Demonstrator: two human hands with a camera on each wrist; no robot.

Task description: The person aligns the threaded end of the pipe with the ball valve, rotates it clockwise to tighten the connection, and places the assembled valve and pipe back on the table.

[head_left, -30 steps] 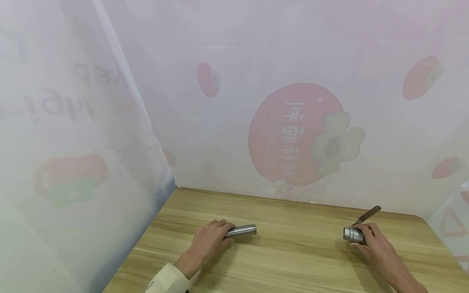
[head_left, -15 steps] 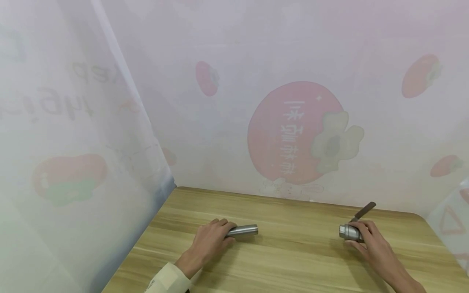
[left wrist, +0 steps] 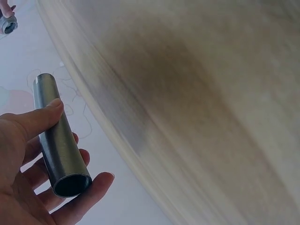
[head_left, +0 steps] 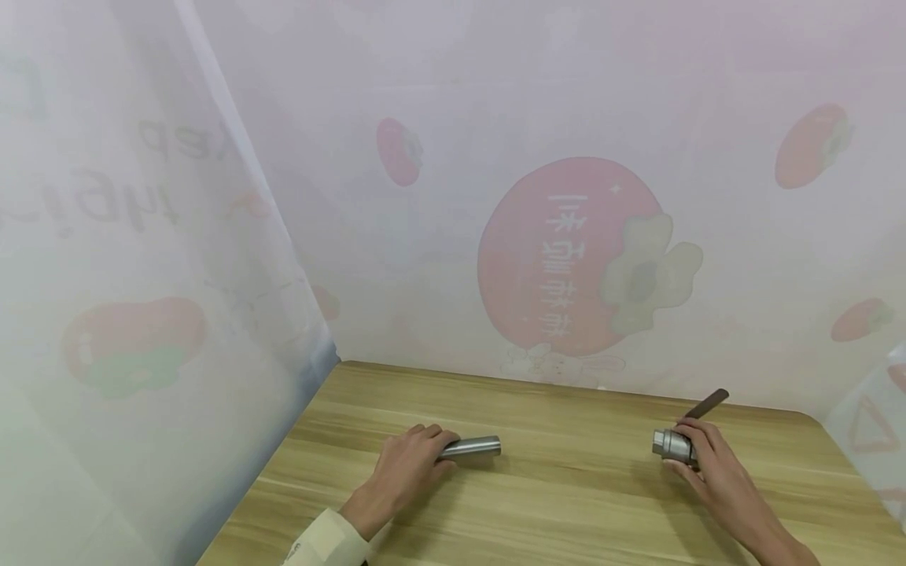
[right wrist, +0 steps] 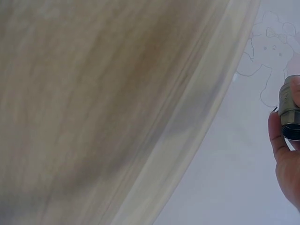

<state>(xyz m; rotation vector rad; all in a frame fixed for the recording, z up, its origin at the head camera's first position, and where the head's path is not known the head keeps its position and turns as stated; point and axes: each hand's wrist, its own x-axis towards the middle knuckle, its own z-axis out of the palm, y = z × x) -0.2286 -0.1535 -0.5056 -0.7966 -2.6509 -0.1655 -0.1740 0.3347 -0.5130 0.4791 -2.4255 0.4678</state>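
Observation:
My left hand (head_left: 410,470) grips a short, hollow steel pipe (head_left: 476,447), whose bare end points right in the head view. The left wrist view shows the thumb across the pipe (left wrist: 61,136) and the fingers curled behind it, with an open end toward the camera. Over the right part of the table, my right hand (head_left: 722,479) holds a metal ball valve (head_left: 672,446) by its body. The valve's dark lever handle (head_left: 708,404) sticks up and to the right, and its hex end faces the pipe. Part of the valve body is hidden by the fingers.
Both hands are over a wood-grain table (head_left: 559,503). Behind its far edge hangs a pale curtain (head_left: 425,267) with printed red persimmons, and another curtain (head_left: 141,440) closes off the left side.
My right hand has shifted slightly left and up with the ball valve, turning it a little. The left hand and pipe have barely moved.

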